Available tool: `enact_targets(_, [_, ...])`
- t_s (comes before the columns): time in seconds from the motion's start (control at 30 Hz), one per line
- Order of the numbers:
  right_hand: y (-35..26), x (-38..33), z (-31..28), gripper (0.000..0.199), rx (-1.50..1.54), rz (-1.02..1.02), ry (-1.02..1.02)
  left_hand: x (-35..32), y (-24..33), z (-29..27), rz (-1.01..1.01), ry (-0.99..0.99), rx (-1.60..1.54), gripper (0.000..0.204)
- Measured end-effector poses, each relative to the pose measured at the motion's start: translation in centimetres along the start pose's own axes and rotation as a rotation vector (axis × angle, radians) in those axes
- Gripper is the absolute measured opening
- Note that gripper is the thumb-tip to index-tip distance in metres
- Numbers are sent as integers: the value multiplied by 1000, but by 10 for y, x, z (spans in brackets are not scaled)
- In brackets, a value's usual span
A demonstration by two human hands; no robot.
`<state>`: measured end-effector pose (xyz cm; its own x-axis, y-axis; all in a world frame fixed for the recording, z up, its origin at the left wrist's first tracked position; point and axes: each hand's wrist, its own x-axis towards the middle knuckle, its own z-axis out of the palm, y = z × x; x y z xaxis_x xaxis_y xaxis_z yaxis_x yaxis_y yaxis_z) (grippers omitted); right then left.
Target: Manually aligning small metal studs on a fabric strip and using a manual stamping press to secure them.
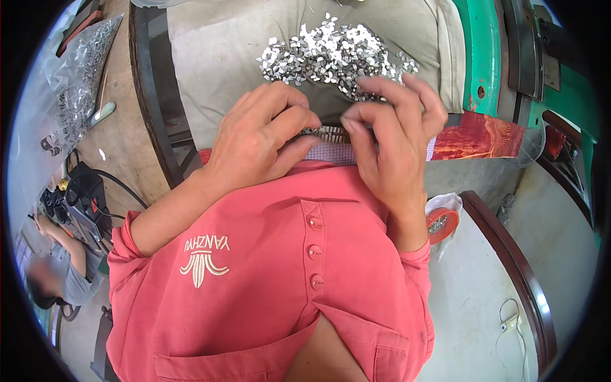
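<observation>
A tight row of small metal pieces (332, 134) lies along the near edge of the cloth-covered work surface, between my hands. My left hand (254, 137) is closed at the row's left end, thumb and forefinger pinching there. Over the right end is my right hand (398, 137), its thumb and forefinger tips close together and its other fingers raised and curved. Whatever is between those tips is too small to make out. Just beyond my fingers, a heap of small shiny flat metal pieces (337, 51) spreads on the beige cloth (210, 70).
A green machine frame (477, 57) borders the cloth on the right. Left of it stands a wooden table (124, 127) with a clear plastic bag (83, 76) of metal parts. A red bowl (443, 226) sits low at my right. Another person (70, 267) works at far left.
</observation>
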<state>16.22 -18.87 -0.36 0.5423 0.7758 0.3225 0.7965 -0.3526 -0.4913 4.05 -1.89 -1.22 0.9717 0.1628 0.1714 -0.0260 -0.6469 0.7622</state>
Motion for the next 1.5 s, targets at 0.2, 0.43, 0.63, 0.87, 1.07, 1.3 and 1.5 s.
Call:
enact_targets(0.2, [4,-22,-2,23,42,31,-38,1,1,-3,18,-61,22,27])
enact_targets(0.43, [15,14,14,20,-76,-61,85,0,1,-2,27,-68,11,29])
enact_targets(0.63, [14,32,27,17,-113,-138,35,-2,1,-2,-14,-24,-24,35])
enact_targets(0.87, [8,23,10,15,-79,-57,-11,-2,-2,-1,16,-23,-29,27])
enact_targets(1.07, [11,3,0,16,-81,-5,13,-2,-2,2,36,5,6,25])
enact_targets(1.3, [13,8,6,22,-111,-27,42,-3,0,-1,58,-15,33,29])
enact_targets(1.5, [6,19,15,25,-180,-73,-9,-2,-5,-8,-19,98,-21,29])
